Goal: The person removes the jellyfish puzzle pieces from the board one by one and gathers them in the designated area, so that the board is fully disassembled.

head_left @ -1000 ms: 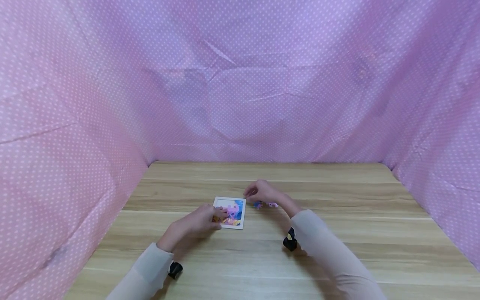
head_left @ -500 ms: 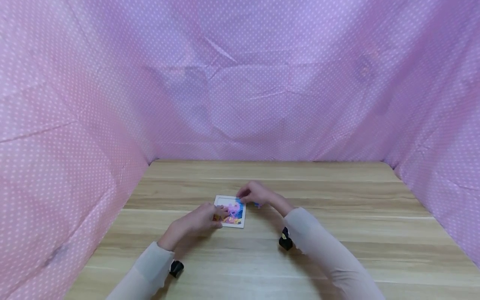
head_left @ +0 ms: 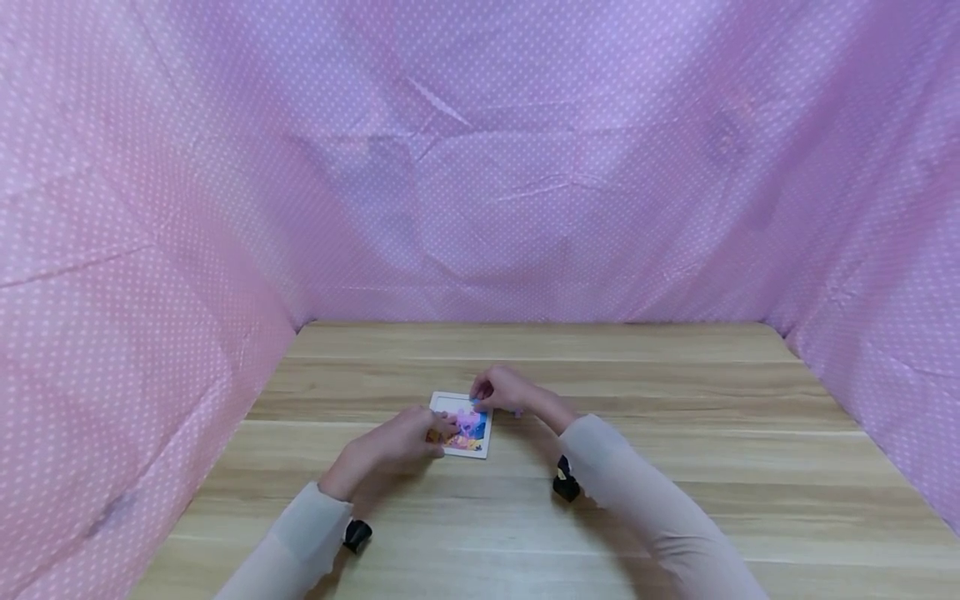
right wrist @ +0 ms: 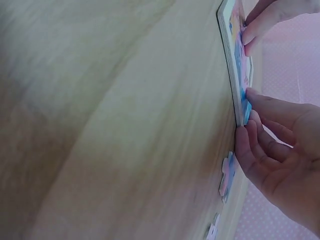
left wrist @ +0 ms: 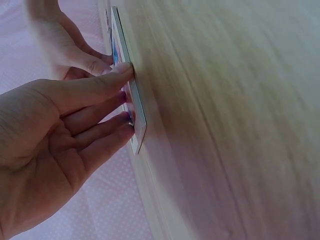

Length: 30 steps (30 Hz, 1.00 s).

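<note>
A square jigsaw puzzle board (head_left: 489,435) with a pale rim and a pink, blue and yellow picture lies flat on the table. My left hand (head_left: 405,435) rests on its left side; in the left wrist view the thumb touches the near edge and the fingertips press the picture. At the board's far right corner, my right hand (head_left: 506,388) pinches a blue puzzle piece (right wrist: 247,107), its thumb on top and its fingers by the rim. The piece is partly hidden by the fingers. A pale recess shows along the far left of the picture.
Right of the board, a loose pink and blue piece (right wrist: 227,175) lies on the wooden table (head_left: 675,500), with another pale piece (right wrist: 213,227) beyond it. Pink dotted cloth (head_left: 480,208) encloses the back and sides. Black wrist cameras (head_left: 357,535) hang under both sleeves.
My right hand has moved left from beside the loose pieces onto the board's far right corner, bringing a blue puzzle piece. The left hand has stayed nearly still on the board.
</note>
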Tool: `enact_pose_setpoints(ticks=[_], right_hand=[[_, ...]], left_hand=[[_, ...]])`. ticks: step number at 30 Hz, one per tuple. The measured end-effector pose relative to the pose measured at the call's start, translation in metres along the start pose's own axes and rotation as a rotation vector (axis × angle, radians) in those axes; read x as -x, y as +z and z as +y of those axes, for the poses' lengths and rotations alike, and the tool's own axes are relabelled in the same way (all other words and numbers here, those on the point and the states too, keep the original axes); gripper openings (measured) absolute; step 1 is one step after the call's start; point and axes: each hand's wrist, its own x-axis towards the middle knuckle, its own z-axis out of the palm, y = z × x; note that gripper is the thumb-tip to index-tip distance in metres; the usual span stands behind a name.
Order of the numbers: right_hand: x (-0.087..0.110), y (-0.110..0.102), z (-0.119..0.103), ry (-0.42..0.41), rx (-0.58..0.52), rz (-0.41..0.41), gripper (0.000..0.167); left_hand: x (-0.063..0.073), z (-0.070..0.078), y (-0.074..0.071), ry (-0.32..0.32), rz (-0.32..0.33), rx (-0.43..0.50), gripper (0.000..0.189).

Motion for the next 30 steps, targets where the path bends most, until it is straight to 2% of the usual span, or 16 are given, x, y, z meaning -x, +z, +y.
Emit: enact_pose_setpoints(ticks=[5,11,16,21,26,30], right_hand=[[0.005,-0.002,0.000,0.032,-0.089,0.001,0.017],[0.007,-0.004,0.001,0.068,-0.125,0.023,0.023],[0.010,-0.009,0.006,0.044,-0.182,0.056,0.023],[0.019,-0.020,0.015,0.003,-0.167,0.082,0.024],[0.031,-0.033,0.026,0.031,-0.150,0.120,0.022],[0.044,-0.040,0.033,0.066,-0.210,0.117,0.022]], left_hand=[[-0.002,0.001,0.001,0.006,0.000,-0.014,0.031],[-0.003,0.000,0.001,0.023,0.004,-0.035,0.032],[-0.003,-0.001,0.002,0.064,0.015,-0.057,0.031],[-0.002,0.000,0.002,0.038,0.013,-0.052,0.032],[-0.002,0.000,0.002,0.029,0.026,-0.044,0.033],[0.000,0.001,0.003,0.028,0.014,-0.026,0.034]])
